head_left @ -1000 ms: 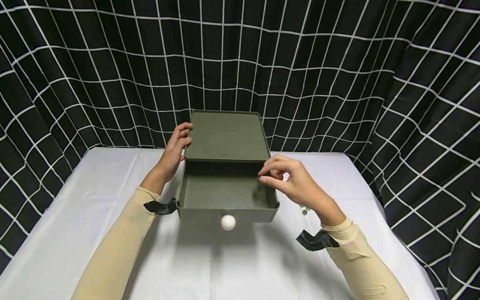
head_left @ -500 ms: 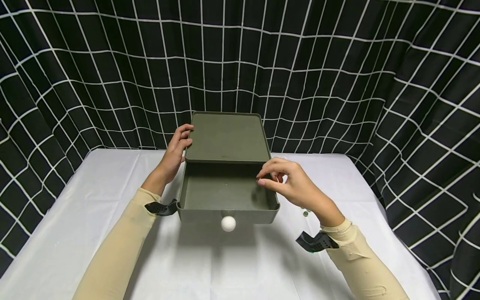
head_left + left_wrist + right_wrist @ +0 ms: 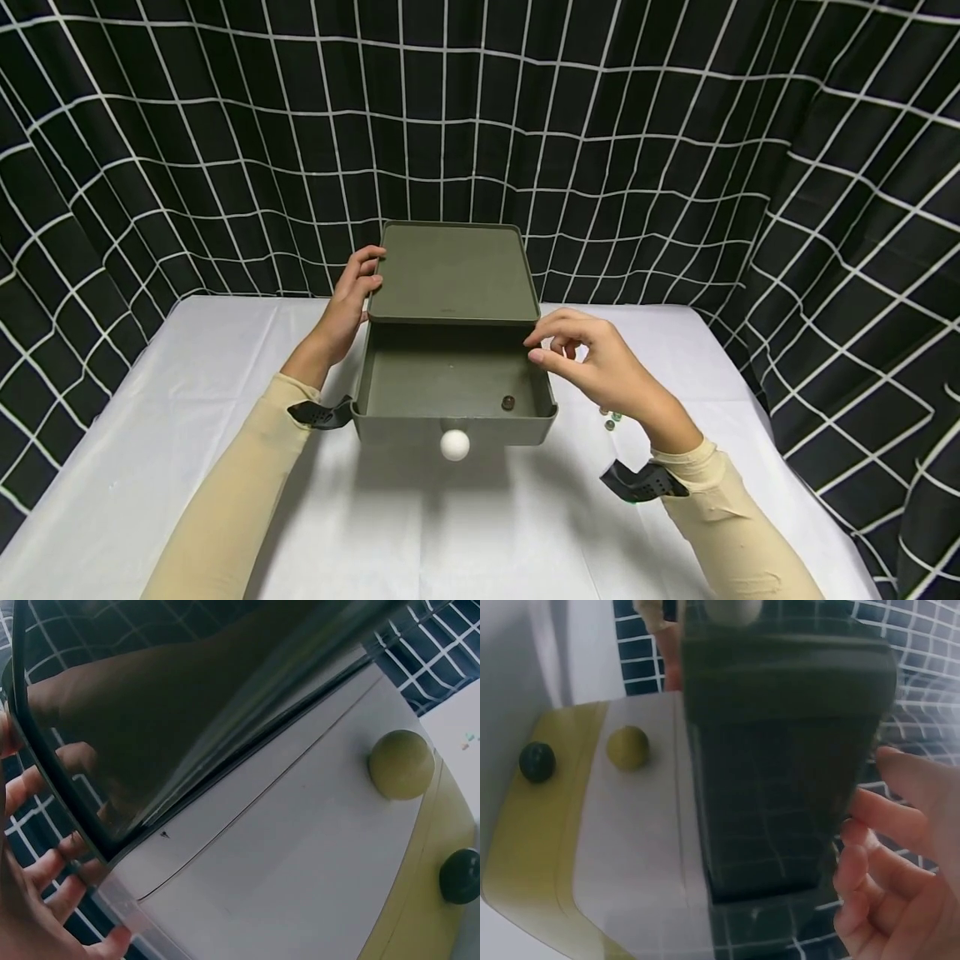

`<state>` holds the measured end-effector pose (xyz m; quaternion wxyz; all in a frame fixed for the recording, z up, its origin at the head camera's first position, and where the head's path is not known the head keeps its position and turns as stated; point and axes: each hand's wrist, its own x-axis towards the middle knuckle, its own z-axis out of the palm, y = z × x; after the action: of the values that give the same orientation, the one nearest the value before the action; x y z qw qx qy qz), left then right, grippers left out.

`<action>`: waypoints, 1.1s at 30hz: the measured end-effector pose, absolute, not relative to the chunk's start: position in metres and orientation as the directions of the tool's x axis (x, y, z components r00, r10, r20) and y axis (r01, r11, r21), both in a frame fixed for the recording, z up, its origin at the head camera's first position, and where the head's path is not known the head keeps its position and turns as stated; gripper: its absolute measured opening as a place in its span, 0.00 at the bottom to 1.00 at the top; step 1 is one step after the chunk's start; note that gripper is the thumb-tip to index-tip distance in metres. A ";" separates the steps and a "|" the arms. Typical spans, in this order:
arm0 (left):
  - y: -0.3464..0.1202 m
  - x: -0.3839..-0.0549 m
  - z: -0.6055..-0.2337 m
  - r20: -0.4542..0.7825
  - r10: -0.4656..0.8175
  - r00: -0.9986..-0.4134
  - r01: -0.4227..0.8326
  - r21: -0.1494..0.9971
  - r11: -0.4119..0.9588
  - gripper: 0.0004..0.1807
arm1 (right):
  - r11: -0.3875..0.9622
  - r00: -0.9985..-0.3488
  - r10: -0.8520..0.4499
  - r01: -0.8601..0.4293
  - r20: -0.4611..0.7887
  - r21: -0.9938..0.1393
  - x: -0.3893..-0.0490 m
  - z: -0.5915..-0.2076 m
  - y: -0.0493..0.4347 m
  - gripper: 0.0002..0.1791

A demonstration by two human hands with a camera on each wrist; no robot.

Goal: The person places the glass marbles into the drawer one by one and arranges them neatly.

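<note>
marble point(image 3: 508, 402) inside green drawer point(image 3: 420, 387), near front

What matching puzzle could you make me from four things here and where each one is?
1. dark marble
2. left hand
3. white knob
4. cluster of marbles

A. on the front of the open drawer
B. on the white cloth, to the right of the drawer
C. inside the open drawer
D. at the left edge of the green top

Right pairs: 1-C, 2-D, 3-A, 4-B
</note>
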<state>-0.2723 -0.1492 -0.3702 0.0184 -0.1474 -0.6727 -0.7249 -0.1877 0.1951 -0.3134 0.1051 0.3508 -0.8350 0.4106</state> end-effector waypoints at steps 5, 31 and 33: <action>-0.149 -0.272 -0.370 0.235 0.176 -0.956 0.224 0.971 -0.082 0.26 | 0.425 -0.733 -0.467 -0.677 0.495 -0.601 -0.187 -0.311 0.208 0.07; -0.148 -0.270 -0.370 0.242 0.167 -0.956 0.228 0.969 -0.099 0.25 | 0.507 -0.872 -0.318 -0.488 0.371 -0.711 -0.196 -0.358 0.268 0.08; -0.148 -0.270 -0.370 0.242 0.166 -0.956 0.228 0.969 -0.096 0.25 | 0.508 -0.877 -0.316 -0.479 0.363 -0.715 -0.198 -0.362 0.271 0.08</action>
<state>-0.2701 -0.1479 -0.3703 0.0216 -0.1465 -0.6720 -0.7255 -0.1980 0.2711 -0.3618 0.0933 0.2302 -0.8634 0.4391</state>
